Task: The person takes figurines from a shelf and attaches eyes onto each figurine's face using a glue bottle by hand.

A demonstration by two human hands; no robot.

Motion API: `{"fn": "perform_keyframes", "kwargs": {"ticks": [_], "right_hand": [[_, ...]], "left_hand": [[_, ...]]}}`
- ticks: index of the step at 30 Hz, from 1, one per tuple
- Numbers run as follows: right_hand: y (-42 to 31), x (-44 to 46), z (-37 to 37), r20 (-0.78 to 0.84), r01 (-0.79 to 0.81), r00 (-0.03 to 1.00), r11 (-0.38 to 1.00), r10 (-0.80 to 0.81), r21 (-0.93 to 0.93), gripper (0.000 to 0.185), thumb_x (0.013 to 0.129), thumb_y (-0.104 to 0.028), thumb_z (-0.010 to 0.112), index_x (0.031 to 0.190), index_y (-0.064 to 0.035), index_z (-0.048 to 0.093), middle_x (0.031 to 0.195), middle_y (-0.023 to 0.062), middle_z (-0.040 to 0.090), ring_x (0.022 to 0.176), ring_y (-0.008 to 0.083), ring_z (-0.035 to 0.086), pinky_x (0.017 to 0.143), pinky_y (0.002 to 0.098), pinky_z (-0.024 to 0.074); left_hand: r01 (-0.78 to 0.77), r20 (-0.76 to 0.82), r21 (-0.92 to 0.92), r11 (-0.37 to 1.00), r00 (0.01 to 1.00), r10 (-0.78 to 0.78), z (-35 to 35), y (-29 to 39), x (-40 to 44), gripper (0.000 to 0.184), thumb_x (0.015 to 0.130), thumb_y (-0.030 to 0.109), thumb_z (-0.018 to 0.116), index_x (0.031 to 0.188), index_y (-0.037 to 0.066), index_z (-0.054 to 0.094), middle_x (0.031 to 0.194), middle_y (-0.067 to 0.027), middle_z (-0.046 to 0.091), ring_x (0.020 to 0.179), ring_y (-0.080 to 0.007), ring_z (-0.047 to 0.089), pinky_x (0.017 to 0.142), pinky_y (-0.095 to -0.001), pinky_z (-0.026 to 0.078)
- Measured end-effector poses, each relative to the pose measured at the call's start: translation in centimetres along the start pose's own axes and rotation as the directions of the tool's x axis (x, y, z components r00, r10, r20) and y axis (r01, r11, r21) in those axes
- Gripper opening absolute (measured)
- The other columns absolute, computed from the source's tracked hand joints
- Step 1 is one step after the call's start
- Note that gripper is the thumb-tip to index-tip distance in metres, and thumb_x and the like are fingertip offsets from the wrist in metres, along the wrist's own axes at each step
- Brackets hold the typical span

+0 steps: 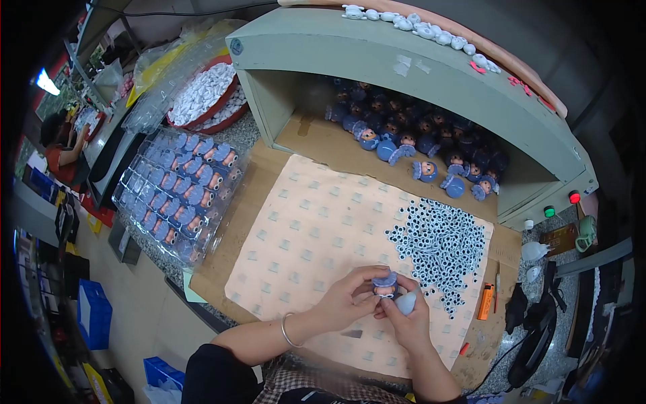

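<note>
Low over the patterned cloth, my left hand (351,295) pinches a small blue-purple doll figure (384,285) by its side. The figure is upright, with a ruffled top and a pinkish face turned toward me. My right hand (412,320) closes around a pale blue-white rounded object (406,303) whose kind I cannot make out. Its fingertips also touch the figure's lower right side. Just beyond the right hand lies a wide spread of small black-and-white toy eyes (441,242).
Many similar dolls are heaped inside the green metal box (417,74). Left stands a clear plastic tray (214,246) of dolls, with red basins (219,104) of white pieces behind. An orange lighter (484,301) lies right. A co-worker (64,158) sits far left.
</note>
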State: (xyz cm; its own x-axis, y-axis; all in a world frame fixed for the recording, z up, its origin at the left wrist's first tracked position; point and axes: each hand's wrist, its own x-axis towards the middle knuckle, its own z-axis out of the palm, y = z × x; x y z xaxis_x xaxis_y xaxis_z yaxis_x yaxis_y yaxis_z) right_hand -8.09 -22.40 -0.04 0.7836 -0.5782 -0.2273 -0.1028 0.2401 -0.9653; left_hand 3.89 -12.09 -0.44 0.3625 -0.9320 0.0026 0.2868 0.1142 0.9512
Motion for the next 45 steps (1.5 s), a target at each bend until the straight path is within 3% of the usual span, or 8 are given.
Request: {"fn": "perform_keyframes", "kwargs": {"ticks": [10,16,19,25,31,35,40,45], "right_hand": [[-0.8,0.0,0.0,0.067,-0.027,0.997,0.999,0.024,0.045,0.037,0.08,0.001,0.053,0.115,0.0014,0.041,0.098,0.0105,0.051,0.07,0.0146,0.059,0.058,0.0244,0.0511],[-0.7,0.1,-0.3,0.085,-0.031,0.996,0.998,0.027,0.046,0.037,0.08,0.001,0.052,0.116,0.0009,0.041,0.097,0.0105,0.052,0.071,0.0144,0.06,0.057,0.0243,0.0512],[-0.2,0.3,-0.3,0.083,-0.004,0.997,1.0,0.001,0.03,0.036,0.081,0.001,0.051,0.115,0.0009,0.041,0.096,0.0105,0.053,0.071,0.0144,0.06,0.058,0.024,0.0511],[-0.6,0.7,0.1,0.105,-0.015,0.994,1.0,0.014,0.009,0.035,0.083,-0.002,0.05,0.115,0.0024,0.038,0.088,0.0109,0.056,0.066,0.0137,0.057,0.059,0.026,0.0511],[-1.2,0.3,0.7,0.059,0.014,0.998,1.0,-0.013,-0.015,0.036,0.083,-0.001,0.049,0.117,0.0028,0.037,0.091,0.0104,0.054,0.066,0.0127,0.057,0.059,0.025,0.0508],[-0.6,0.0,0.1,0.078,0.01,0.997,0.999,-0.007,-0.037,0.037,0.083,0.0,0.049,0.117,0.003,0.037,0.099,0.0118,0.05,0.066,0.0124,0.056,0.058,0.0243,0.0504],[-0.8,0.3,-1.1,0.057,0.201,0.979,0.964,-0.193,-0.176,0.028,0.082,0.002,0.048,0.11,0.0036,0.044,0.106,0.0118,0.045,0.066,0.0123,0.055,0.058,0.0236,0.0499],[0.3,0.8,-1.4,0.068,0.31,0.951,0.922,-0.303,-0.232,0.02,0.081,0.004,0.049,0.101,0.0031,0.049,0.106,0.0112,0.046,0.071,0.0124,0.055,0.059,0.0234,0.0498]], "left_hand": [[-0.069,-0.045,0.074,0.995,0.996,0.072,0.2,0.1,-0.3,0.04,0.078,-0.009,0.045,0.116,0.001,0.04,0.123,-0.0124,0.036,0.114,-0.0223,0.042,0.096,-0.0342,0.038],[-0.112,-0.085,0.085,0.99,0.989,0.119,0.4,-0.4,-0.5,0.037,0.081,-0.003,0.048,0.117,0.002,0.043,0.118,-0.0087,0.045,0.108,-0.0171,0.046,0.092,-0.0313,0.038],[-0.075,-0.054,0.112,0.991,0.995,0.082,0.1,-0.2,-0.4,0.04,0.076,-0.009,0.047,0.114,0.001,0.042,0.121,-0.0125,0.037,0.113,-0.0231,0.044,0.095,-0.0344,0.039],[-0.055,-0.074,0.106,0.993,0.995,0.063,-0.2,-0.8,-0.5,0.04,0.076,-0.009,0.048,0.114,0.002,0.042,0.122,-0.0137,0.037,0.114,-0.0247,0.043,0.093,-0.0337,0.041],[0.032,-0.2,-0.088,0.996,0.979,-0.049,0.5,0.8,-0.1,0.041,0.08,-0.003,0.052,0.118,0.004,0.039,0.12,-0.0132,0.04,0.109,-0.0209,0.045,0.089,-0.0313,0.042],[0.06,-0.118,-0.032,0.998,0.991,-0.063,-0.3,0.9,-0.1,0.045,0.081,0.002,0.056,0.12,0.003,0.035,0.116,-0.0123,0.044,0.105,-0.0185,0.046,0.087,-0.0297,0.042],[0.177,-0.006,0.098,0.979,0.984,-0.177,-0.9,0.5,0.0,0.054,0.081,0.004,0.057,0.127,0.001,0.029,0.115,-0.0126,0.045,0.103,-0.0194,0.048,0.088,-0.0304,0.042],[0.086,0.084,0.119,0.989,0.992,-0.096,-0.3,0.6,0.1,0.056,0.081,0.004,0.057,0.129,0.003,0.028,0.119,-0.012,0.044,0.107,-0.0193,0.047,0.089,-0.0305,0.042]]}}
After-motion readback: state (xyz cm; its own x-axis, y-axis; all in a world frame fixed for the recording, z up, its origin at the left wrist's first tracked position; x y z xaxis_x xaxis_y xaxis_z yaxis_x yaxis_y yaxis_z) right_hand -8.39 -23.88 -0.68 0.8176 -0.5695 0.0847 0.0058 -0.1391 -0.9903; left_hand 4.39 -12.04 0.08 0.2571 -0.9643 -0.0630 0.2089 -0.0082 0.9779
